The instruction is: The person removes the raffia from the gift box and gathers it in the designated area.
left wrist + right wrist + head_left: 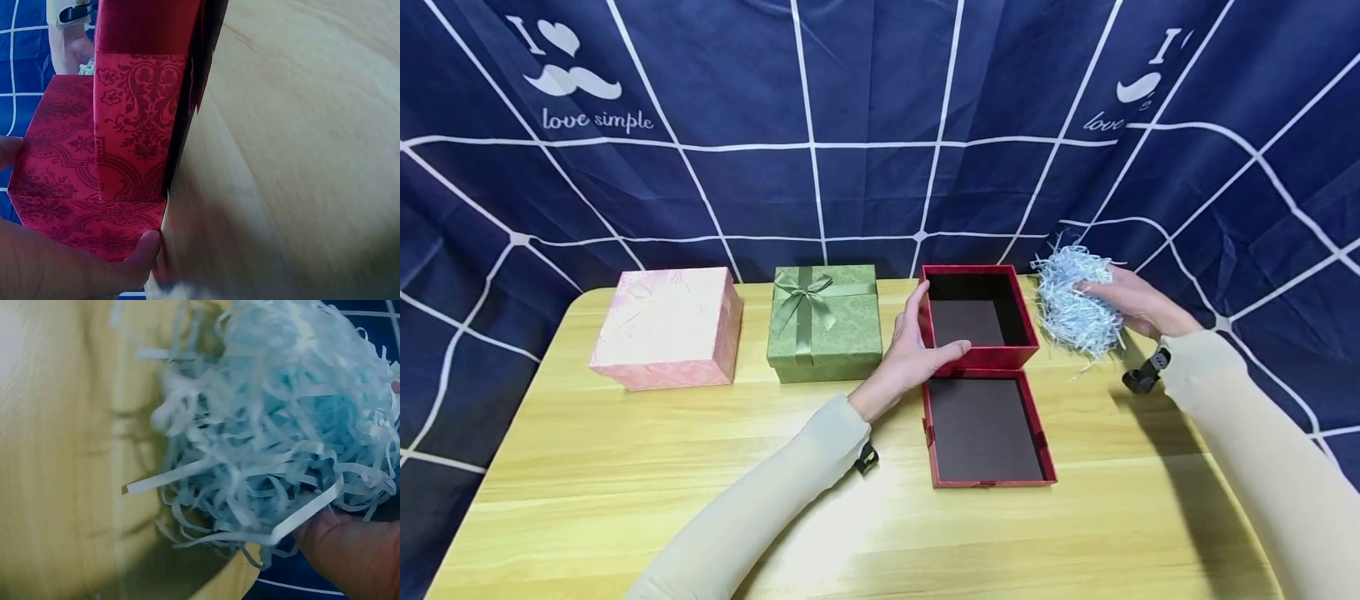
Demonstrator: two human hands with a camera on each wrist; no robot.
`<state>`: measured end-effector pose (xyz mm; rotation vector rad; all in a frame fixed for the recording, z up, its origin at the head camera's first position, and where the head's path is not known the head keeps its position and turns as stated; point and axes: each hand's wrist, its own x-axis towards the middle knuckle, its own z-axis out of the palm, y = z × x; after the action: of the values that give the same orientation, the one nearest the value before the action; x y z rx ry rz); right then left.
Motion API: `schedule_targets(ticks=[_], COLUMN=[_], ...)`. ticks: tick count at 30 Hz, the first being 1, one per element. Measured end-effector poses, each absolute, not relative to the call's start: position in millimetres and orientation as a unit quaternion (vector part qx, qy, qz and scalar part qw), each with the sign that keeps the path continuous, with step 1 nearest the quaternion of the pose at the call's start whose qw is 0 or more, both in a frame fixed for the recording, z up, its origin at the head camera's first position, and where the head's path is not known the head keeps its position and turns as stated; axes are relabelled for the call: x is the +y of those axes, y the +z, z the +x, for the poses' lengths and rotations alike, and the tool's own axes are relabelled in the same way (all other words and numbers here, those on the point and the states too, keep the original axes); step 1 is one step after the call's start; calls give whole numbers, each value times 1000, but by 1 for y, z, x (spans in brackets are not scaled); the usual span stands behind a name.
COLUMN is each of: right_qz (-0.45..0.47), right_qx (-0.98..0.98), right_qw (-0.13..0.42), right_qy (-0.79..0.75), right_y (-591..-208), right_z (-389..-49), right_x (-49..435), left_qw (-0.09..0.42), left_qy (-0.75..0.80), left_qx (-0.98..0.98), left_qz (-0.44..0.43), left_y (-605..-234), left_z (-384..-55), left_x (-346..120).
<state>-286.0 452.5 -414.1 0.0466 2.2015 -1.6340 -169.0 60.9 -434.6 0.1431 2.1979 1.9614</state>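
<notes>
With my left hand (912, 354) I hold the left side of an open red gift box (996, 358). The thumb is at its front left and the fingers reach along to the back left. In the left wrist view, dark patterns cover the box's red walls (50, 156). My right hand (1138, 304) grips a fluffy bundle of light blue shredded paper (1075, 308) just right of the box. In the right wrist view, loose strips (281, 444) stick out of the bundle; the thumb presses into it while the other fingers are mostly hidden.
A red box lid (985, 425) lies inside-up directly before the red box. To the left stand a closed green gift box (842, 329) with a bow and a closed pink gift box (662, 325). A dark blue curtain (865, 192) rises behind the wooden table (625, 467).
</notes>
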Motion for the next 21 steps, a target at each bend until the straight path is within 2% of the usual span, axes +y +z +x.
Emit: schedule_targets(ticks=[9,14,21], right_qz=[1,-6,4], right_qx=[922,938,957], right_qw=[132,129,86], right_qy=[-365,-322,-278], right_y=[-411,-402,-396], right_z=[-284,-281,-273], right_x=[445,442,439], left_qw=[93,91,90], left_qy=[649,648,644], left_qx=[753,754,758], left_qz=[48,52,56], left_y=[-436,-437,-438], left_z=[-167,-168,-168], left_x=[61,60,60])
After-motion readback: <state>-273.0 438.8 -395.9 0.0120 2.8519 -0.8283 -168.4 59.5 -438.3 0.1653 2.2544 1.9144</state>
